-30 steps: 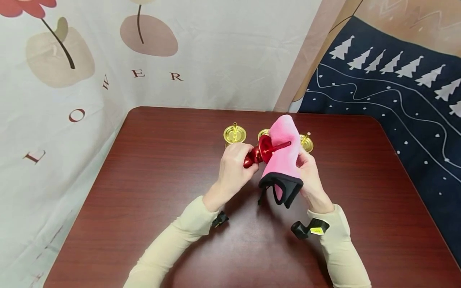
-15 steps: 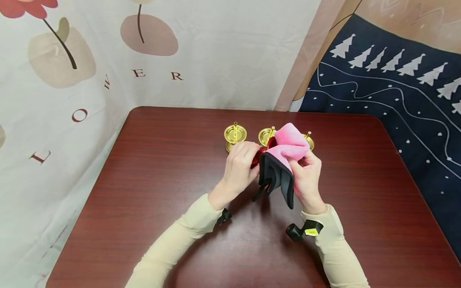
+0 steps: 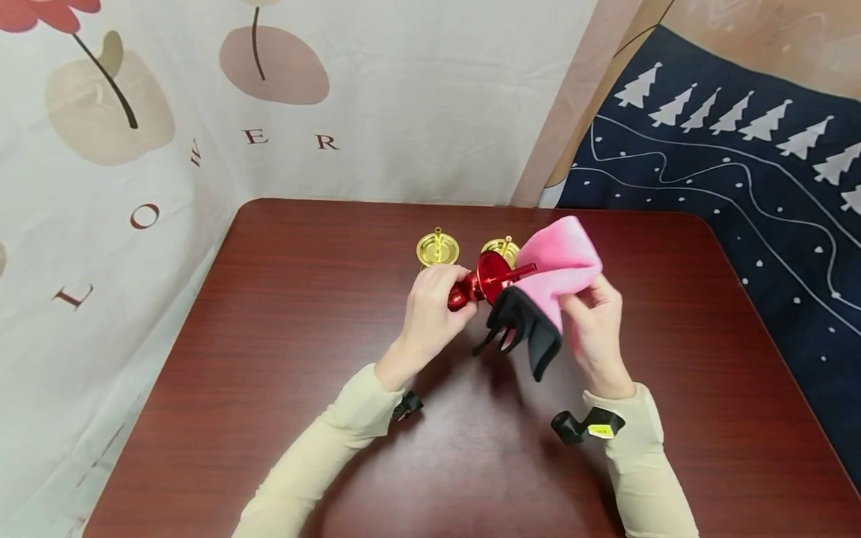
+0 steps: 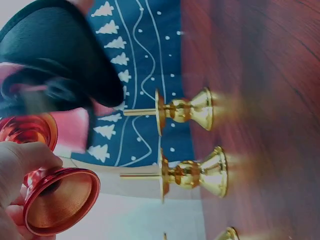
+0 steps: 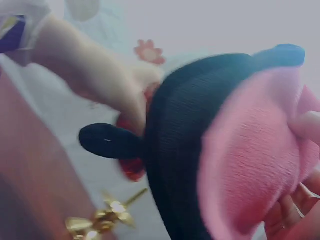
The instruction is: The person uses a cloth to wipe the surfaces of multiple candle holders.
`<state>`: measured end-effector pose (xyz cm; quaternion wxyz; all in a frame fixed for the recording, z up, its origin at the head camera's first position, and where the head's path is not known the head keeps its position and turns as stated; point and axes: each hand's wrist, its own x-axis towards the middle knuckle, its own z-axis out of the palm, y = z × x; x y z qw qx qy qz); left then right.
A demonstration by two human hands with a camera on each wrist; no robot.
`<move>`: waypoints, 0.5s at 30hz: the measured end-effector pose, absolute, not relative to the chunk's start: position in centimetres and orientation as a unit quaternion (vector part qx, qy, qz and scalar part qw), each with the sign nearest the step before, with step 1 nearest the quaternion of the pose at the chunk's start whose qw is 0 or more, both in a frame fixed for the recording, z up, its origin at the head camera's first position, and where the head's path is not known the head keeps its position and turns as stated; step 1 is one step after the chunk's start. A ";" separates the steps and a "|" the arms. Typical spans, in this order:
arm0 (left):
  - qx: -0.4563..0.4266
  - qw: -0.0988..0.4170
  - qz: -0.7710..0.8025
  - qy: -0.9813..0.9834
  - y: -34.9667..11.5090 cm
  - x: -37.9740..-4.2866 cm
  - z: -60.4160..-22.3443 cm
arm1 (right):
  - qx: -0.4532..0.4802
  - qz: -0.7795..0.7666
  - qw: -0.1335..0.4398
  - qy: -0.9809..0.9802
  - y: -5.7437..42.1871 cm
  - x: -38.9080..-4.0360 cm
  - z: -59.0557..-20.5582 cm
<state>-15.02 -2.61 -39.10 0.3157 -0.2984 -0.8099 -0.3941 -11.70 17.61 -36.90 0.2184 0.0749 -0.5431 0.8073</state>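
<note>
My left hand [image 3: 429, 310] grips a shiny red candlestick [image 3: 493, 276] around its stem, tilted sideways with the spike toward the right. In the left wrist view the hollow foot of the red candlestick [image 4: 62, 202] faces the camera. My right hand [image 3: 597, 329] pinches a pink cloth with black trim [image 3: 561, 258]. The cloth hangs close to the dish and spike of the candlestick; whether they touch I cannot tell. A black loop [image 5: 107, 141] sticks out from its edge in the right wrist view.
Behind the hands, gold candlesticks stand upright on the brown table [image 3: 303, 299]: one at the left [image 3: 438, 248], another in the middle [image 3: 503, 250]. The left wrist view shows part of a third gold candlestick [image 4: 229, 234]. Printed curtains hang behind the table.
The pink cloth first folds over the candlestick's spike, then shifts right so that spike and dish show again. My right hand moves right with it; the left hand shifts slightly and keeps its grip.
</note>
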 end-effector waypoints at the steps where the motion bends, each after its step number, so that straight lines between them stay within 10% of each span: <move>1: -0.301 0.316 -0.395 -0.809 -2.6 -15.0 -39.0 | 0.080 0.802 0.197 -0.558 17.4 -11.6 -37.2; 15: -0.355 0.358 -0.322 -0.801 -2.5 -15.0 -37.9 | 0.128 0.779 0.198 -0.581 16.1 -11.8 -37.8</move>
